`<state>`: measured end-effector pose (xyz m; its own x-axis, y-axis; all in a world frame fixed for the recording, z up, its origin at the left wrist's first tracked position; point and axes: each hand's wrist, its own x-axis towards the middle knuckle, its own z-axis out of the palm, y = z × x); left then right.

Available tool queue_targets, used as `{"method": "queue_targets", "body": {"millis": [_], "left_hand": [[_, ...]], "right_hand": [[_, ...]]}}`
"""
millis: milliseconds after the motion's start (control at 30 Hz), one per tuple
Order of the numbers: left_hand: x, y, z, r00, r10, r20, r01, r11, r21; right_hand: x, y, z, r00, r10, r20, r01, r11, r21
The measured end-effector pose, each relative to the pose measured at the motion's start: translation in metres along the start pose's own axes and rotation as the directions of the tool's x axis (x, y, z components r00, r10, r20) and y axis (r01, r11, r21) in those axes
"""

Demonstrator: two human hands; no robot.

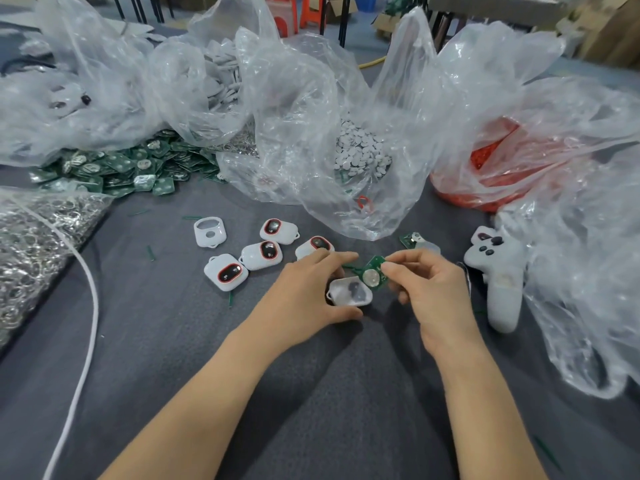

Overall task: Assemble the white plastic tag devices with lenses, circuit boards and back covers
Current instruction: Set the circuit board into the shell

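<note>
My left hand holds a white tag shell between thumb and fingers, its open back facing up. My right hand pinches a green circuit board with a round silver cell, tilted just over the shell's right edge. On the grey cloth to the left lie several shells fitted with red-ringed dark lenses, and one empty shell. Another board lies beyond my right hand.
A heap of green boards sits at back left. Clear bags hold white discs, white covers and red parts. Metal rings lie far left, a white cable beside them, a white handheld controller at right.
</note>
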<state>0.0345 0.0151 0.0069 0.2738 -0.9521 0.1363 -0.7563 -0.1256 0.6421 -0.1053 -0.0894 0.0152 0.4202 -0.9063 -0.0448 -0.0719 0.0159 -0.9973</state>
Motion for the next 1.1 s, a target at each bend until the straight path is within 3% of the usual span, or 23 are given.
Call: {"method": "queue_targets", "body": {"millis": [233, 400, 1100], "left_hand": [[0.004, -0.008, -0.004, 0.999, -0.040, 0.003, 0.040, 0.995, -0.088], [0.005, -0.006, 0.001, 0.997, -0.071, -0.027, 0.066, 0.988, -0.142], [0.004, -0.002, 0.007, 0.994, -0.069, -0.082, 0.063, 0.996, -0.068]], "right_hand": [[-0.006, -0.004, 0.004, 0.995, 0.062, 0.074, -0.062, 0.998, 0.007], [-0.008, -0.002, 0.010, 0.998, 0.041, 0.049, -0.035, 0.991, -0.126], [-0.010, 0.001, 0.017, 0.994, -0.107, 0.025, 0.106, 0.872, -0.478]]}}
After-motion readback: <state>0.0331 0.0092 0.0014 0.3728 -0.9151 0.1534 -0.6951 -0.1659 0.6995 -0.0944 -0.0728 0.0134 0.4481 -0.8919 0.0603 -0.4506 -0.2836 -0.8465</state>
